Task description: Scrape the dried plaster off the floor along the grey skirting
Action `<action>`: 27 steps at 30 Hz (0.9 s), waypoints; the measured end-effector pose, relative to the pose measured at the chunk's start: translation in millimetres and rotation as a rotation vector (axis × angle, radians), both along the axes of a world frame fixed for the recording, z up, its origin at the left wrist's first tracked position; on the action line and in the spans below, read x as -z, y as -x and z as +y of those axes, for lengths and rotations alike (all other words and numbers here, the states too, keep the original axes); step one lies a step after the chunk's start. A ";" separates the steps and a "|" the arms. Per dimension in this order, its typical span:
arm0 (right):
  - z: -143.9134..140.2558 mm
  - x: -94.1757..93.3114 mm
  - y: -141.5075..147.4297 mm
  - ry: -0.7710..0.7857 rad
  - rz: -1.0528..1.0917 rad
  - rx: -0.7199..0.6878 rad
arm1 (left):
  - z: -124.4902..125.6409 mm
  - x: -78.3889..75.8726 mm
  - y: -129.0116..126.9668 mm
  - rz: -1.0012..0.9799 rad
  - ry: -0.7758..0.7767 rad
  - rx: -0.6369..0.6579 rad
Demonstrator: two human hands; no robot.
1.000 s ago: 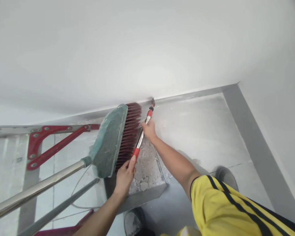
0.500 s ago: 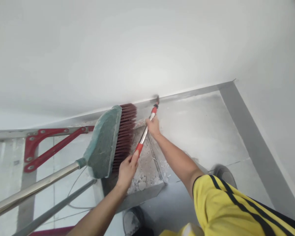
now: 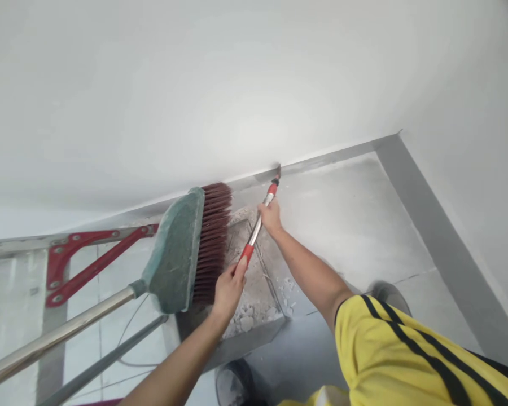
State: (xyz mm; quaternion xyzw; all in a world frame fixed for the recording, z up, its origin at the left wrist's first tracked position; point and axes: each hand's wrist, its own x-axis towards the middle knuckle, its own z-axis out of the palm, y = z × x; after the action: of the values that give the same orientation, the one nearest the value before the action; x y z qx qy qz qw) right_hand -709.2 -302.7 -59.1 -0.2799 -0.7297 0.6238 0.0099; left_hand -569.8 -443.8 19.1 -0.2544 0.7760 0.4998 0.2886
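Note:
Both my hands grip a slim pole (image 3: 257, 229) with red and silver sections. My left hand (image 3: 230, 287) is closed around its lower red grip. Farther up, my right hand (image 3: 271, 216) is wrapped round the silver part below the upper red collar. The pole's small dark head (image 3: 278, 170) is blurred and sits at the foot of the white wall, against the grey border strip (image 3: 334, 158). Its exact kind I cannot make out. Below the pole lie pale chips and dust (image 3: 248, 318), inside what looks like a grey-edged pan (image 3: 254, 340).
Left of my hands stands a broom with a green head (image 3: 175, 259) and dark red bristles (image 3: 214, 242). Its metal handle (image 3: 63, 332) runs to the lower left, above a grey pole (image 3: 105, 358). Behind is a red hinged bracket (image 3: 59, 270). My shoes (image 3: 232, 383) are below.
The pole and both hands have shifted slightly right, and the pole's head has moved right along the wall's base. My grip looks the same.

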 end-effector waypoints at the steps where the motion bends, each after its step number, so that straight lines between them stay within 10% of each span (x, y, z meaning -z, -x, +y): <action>1: -1.8 0.3 -1.6 0.001 -0.013 -0.045 | 0.0 0.4 -2.4 -0.013 0.012 -0.024; 27: -10.8 -14.6 -3.9 -0.004 -0.044 -0.112 | -9.3 1.3 -3.5 -0.037 0.092 -0.078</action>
State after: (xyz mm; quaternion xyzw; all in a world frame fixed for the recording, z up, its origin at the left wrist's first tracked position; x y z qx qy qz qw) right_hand -705.3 -313.4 -44.4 -0.2523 -0.7455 0.6155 -0.0403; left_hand -566.3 -453.0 17.8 -0.3064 0.7821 0.4699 0.2712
